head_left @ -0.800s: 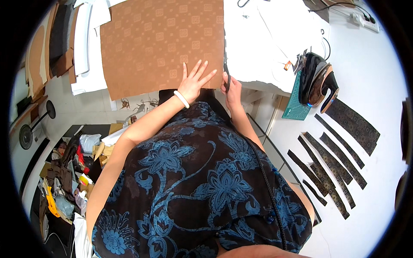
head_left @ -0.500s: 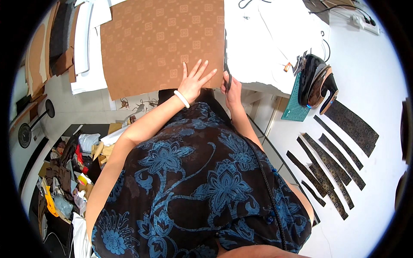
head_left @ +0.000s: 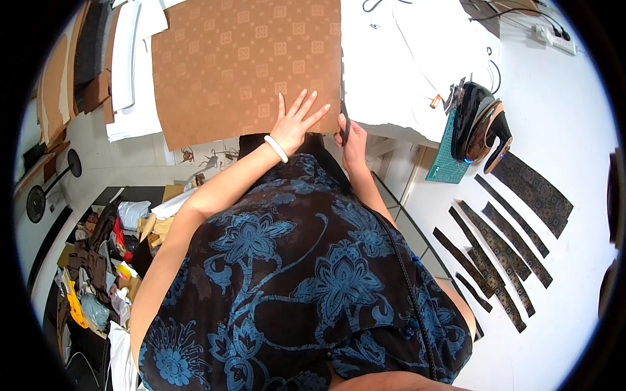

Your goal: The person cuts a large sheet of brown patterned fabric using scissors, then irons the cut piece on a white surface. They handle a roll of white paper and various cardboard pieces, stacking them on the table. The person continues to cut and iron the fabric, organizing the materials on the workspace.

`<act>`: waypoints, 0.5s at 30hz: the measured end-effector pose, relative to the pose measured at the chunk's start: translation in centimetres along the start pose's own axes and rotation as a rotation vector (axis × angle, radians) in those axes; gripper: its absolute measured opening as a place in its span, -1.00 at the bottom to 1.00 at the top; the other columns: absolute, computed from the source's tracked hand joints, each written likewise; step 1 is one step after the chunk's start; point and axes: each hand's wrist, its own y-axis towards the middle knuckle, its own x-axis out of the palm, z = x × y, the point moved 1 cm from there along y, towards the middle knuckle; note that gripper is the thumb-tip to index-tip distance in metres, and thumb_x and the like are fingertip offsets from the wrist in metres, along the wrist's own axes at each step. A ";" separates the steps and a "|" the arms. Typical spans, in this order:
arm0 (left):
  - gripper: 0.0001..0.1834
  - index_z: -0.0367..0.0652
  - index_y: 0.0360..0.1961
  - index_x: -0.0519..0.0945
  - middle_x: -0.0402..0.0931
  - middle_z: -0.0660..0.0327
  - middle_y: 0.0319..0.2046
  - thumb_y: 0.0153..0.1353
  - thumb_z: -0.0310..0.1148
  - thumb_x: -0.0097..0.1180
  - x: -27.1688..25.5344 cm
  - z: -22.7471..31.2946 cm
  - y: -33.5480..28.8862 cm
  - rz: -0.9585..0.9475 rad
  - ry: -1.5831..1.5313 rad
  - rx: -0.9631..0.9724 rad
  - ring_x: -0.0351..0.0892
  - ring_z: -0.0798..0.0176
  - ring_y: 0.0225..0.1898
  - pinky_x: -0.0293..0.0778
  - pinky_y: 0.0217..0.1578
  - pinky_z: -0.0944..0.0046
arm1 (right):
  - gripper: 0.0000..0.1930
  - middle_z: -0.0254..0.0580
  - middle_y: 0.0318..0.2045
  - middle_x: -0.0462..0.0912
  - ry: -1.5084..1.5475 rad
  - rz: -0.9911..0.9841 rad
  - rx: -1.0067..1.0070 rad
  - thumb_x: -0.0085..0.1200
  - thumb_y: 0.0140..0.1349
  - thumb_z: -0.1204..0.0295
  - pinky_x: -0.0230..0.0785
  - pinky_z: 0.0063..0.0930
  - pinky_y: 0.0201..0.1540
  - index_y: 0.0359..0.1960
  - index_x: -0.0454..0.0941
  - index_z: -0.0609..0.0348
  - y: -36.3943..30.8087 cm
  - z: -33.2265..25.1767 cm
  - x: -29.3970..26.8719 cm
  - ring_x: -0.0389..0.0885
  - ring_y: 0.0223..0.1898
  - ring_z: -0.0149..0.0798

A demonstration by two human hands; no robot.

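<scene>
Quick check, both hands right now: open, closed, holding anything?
Left hand: open, fingers spread on the brown patterned sheet, holding nothing.
Right hand: closed, holding the black scissors by the handle.

Has a sheet (head_left: 248,72) in front, under the left hand (head_left: 295,127), with scissors (head_left: 345,113), in the right hand (head_left: 354,144), along its right edge. Farther right, shows an iron (head_left: 468,124) by a mat (head_left: 446,163), a power strip (head_left: 554,40) beyond and cloth strips (head_left: 490,238) nearer, on the table (head_left: 567,293). At lower left, has a heap (head_left: 93,311).
</scene>
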 end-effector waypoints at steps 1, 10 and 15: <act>-0.12 0.29 0.43 0.18 -0.05 0.13 0.47 0.05 -0.63 -0.02 0.0 0.0 0.0 -0.001 0.004 0.001 -0.11 0.02 0.49 -0.31 0.31 -0.53 | -0.70 -0.53 -0.67 0.35 0.003 0.005 0.005 0.20 0.28 0.20 -0.04 -0.65 -0.66 -0.50 0.49 0.12 -0.1 0.0 0.0 0.21 -0.70 -0.61; -0.08 0.38 0.43 0.13 -0.06 0.14 0.47 0.06 -0.63 0.00 0.4 0.1 0.1 -0.002 -0.026 -0.004 -0.12 0.00 0.49 -0.31 0.28 -0.59 | -0.73 -0.56 -0.66 0.35 0.027 0.024 0.002 0.25 0.26 0.23 -0.09 -0.66 -0.69 -0.42 0.55 0.18 0.3 0.6 -0.2 0.17 -0.73 -0.63; -0.08 0.38 0.43 0.13 -0.06 0.17 0.47 0.06 -0.63 -0.01 0.3 0.1 0.2 0.000 -0.023 -0.001 -0.12 0.01 0.49 -0.32 0.27 -0.59 | -0.71 -0.56 -0.66 0.36 0.051 0.043 0.008 0.28 0.23 0.23 -0.07 -0.64 -0.69 -0.34 0.60 0.25 0.5 1.0 -0.3 0.18 -0.73 -0.62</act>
